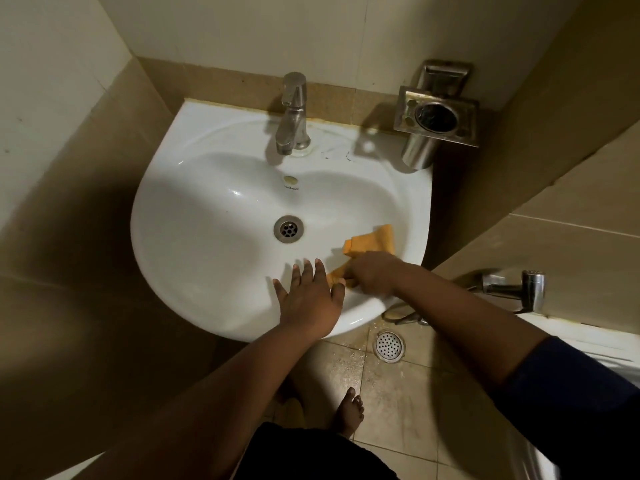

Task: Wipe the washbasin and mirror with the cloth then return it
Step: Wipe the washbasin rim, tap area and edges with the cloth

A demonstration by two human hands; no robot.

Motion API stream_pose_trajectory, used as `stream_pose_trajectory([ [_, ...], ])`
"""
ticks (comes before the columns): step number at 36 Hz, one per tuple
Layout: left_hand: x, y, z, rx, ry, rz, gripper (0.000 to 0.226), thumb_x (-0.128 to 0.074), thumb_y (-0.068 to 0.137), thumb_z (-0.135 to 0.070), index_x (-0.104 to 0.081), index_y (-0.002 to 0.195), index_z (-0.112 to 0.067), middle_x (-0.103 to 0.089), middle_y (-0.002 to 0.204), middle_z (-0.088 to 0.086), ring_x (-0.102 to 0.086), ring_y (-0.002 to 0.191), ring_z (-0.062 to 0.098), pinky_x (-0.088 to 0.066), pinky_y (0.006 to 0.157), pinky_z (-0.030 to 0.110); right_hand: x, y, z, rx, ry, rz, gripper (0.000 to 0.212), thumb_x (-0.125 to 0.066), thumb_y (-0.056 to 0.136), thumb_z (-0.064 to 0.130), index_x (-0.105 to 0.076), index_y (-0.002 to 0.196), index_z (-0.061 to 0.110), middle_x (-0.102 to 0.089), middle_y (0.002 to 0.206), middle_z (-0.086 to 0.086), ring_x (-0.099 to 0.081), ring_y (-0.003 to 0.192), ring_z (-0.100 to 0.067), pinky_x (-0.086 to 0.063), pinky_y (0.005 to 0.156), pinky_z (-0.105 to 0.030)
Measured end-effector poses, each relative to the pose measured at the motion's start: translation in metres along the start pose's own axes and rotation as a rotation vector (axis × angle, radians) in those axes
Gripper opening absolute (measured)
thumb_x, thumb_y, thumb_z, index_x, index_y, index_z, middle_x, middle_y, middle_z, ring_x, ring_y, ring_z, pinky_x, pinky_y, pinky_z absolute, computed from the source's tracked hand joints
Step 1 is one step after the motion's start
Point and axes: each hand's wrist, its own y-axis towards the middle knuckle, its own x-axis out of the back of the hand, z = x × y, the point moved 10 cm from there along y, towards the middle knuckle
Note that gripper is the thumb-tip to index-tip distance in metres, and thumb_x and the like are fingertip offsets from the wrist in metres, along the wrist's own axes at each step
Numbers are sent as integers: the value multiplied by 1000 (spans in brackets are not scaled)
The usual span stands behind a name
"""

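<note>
A white washbasin [207, 216] hangs in the wall corner, with a steel drain [288, 229] at its bottom. An orange cloth [372, 241] lies against the basin's inner right slope. My right hand [372, 273] is shut on the cloth's near end, close to the front right rim. My left hand [308, 296] rests flat on the front inner slope, fingers spread, its thumb touching the cloth's lower edge. No mirror is in view.
A steel tap [293, 116] stands at the basin's back. A metal tumbler holder [434, 116] is fixed to the wall at the back right. A hand sprayer [526, 289] hangs on the right wall. A floor drain [388, 346] and my bare foot [348, 412] are below.
</note>
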Motion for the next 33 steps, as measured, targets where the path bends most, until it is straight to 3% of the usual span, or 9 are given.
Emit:
stream_pose_trajectory([
  [4, 0, 0, 4, 13, -57, -10, 62, -19, 98, -46, -4, 150, -17, 1, 159, 4, 4, 146, 21, 8, 113, 53, 17, 8, -20, -34, -22, -32, 32, -40, 96, 19, -59, 122, 20, -55, 131, -2, -42, 128, -24, -30, 107, -39],
  [9, 2, -1, -2, -34, 3, -88, 64, -13, 94, -50, -8, 149, -17, -5, 158, 3, 0, 146, 18, 7, 114, 51, 52, 31, -41, -101, -102, -138, 42, -40, 97, 19, -45, 138, 11, -29, 150, -13, -19, 140, -32, -14, 113, -41],
  [13, 4, -1, -4, -45, 26, -112, 76, -3, 81, -52, -7, 150, -19, -6, 158, 1, -1, 146, 18, 9, 114, 49, 60, 53, -32, -90, -171, -106, 44, -37, 97, 23, -42, 139, 10, -32, 149, -12, -26, 138, -30, -19, 113, -41],
  [17, 7, -3, -4, -54, 35, -119, 75, -3, 81, -51, -8, 149, -20, -7, 158, 0, -2, 146, 18, 9, 114, 48, 63, 53, -25, -102, -26, -130, 40, -40, 98, 22, -50, 134, 9, -46, 141, -5, -31, 137, -24, -7, 116, -39],
  [19, 7, -2, -3, -44, 25, -114, 74, -4, 82, -51, -9, 149, -20, -7, 158, 1, -2, 146, 17, 8, 114, 48, 61, 48, -26, -128, 49, -109, 39, -41, 98, 23, -52, 131, 6, -47, 139, -3, -34, 135, -22, -10, 115, -33],
  [22, 7, -2, -1, -23, 5, -102, 62, -14, 95, -47, -10, 149, -18, -7, 158, 1, -1, 146, 17, 6, 115, 49, 71, 33, -20, -98, -24, -152, 39, -40, 99, 25, -53, 129, 5, -48, 138, -6, -42, 129, -21, -24, 104, -21],
  [25, 8, -3, 0, -17, -14, -110, 57, -22, 99, -41, -10, 149, -17, -8, 158, 2, -2, 146, 17, 6, 115, 49, 59, 15, -25, -50, -267, -63, 37, -42, 98, 20, -50, 132, 7, -46, 140, -12, -43, 128, -26, -32, 102, -28],
  [28, 9, -4, 1, -20, -20, -116, 61, -13, 95, -44, -10, 149, -16, -8, 158, 2, -2, 146, 18, 6, 115, 49, 44, 1, -34, -78, -229, 0, 35, -39, 99, 19, -52, 130, 11, -45, 141, -4, -42, 129, -23, -36, 103, -31],
  [33, 15, -10, 18, 31, -35, -137, 76, -5, 79, -46, -10, 149, -16, -9, 158, 3, -2, 146, 17, 5, 115, 50, 29, -27, -14, -56, -212, 55, 33, -42, 96, 13, -56, 125, 9, -50, 133, -10, -50, 121, -27, -46, 94, -35],
])
